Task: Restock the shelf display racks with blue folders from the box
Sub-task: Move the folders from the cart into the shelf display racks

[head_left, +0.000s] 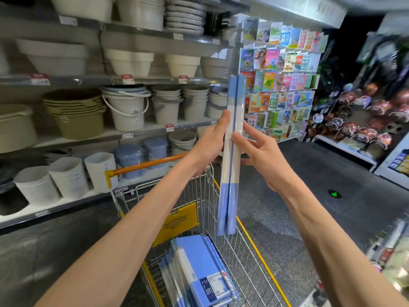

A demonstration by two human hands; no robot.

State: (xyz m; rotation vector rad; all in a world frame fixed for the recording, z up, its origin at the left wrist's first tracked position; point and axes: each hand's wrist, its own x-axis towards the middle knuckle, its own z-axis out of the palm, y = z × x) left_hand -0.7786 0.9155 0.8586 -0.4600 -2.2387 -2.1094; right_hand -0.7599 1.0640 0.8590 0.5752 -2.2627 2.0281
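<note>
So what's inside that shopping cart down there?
A stack of blue folders lies in the cart, printed label facing up, near a yellow flap. The stack covers whatever is beneath it, so no box or cart floor shows there.

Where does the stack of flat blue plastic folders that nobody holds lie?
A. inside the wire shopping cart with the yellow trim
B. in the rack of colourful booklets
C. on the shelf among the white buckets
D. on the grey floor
A: the stack of blue folders lies in the wire cart, below the two folders held upright.
</note>
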